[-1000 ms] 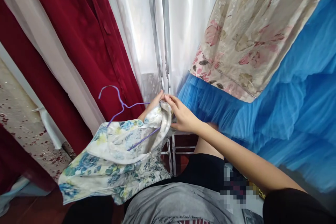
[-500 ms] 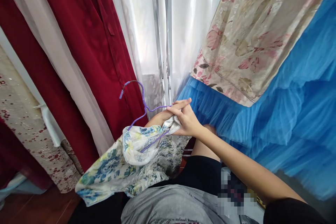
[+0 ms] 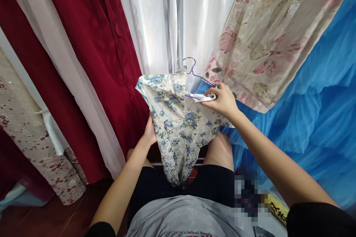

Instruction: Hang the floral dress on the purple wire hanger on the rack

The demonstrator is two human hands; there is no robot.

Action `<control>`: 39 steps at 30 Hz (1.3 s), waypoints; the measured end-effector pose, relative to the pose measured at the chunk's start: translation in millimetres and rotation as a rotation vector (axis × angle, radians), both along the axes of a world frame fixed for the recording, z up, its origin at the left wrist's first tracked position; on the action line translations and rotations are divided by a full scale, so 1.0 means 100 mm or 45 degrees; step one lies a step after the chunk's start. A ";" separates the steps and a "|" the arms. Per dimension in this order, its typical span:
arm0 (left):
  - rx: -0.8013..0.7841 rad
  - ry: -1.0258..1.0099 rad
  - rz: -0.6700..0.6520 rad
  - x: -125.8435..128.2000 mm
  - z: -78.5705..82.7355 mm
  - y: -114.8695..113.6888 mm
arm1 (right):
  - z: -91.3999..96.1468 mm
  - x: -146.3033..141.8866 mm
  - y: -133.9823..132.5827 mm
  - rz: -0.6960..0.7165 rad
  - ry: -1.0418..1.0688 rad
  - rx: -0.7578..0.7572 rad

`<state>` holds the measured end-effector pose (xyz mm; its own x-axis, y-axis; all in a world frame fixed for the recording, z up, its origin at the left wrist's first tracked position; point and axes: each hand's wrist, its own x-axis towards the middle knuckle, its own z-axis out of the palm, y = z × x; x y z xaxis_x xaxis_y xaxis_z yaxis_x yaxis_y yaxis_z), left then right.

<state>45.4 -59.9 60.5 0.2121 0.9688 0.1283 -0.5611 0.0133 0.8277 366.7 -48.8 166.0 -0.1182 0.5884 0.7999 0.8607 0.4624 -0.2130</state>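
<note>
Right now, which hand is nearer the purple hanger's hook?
Right. The right hand is below and to the right of the hook, pinching the floral garment; the left hand is farther off, lower left, at the garment's side edge.

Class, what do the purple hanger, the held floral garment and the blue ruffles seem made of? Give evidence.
Hanger: probably coated wire, smooth; its line is thin and purple.
Floral garment: light cloth, seemingly matte, judging by soft folds; the fibre can't be told.
Blue ruffles: perhaps tulle or similar net, softly sheened; the layers look gauzy and finely gathered.
</note>
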 end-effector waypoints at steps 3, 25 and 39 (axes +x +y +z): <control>-0.071 -0.119 0.253 -0.09 -0.23 -0.19 | 0.15 -0.12 0.00 0.071 -0.088 0.024; -0.250 0.182 0.661 0.16 -1.26 -0.98 | -0.76 -1.01 -0.92 0.661 0.740 0.081; -0.163 0.366 0.649 0.36 -1.13 -1.34 | -1.57 -1.11 -0.99 0.637 1.343 -0.910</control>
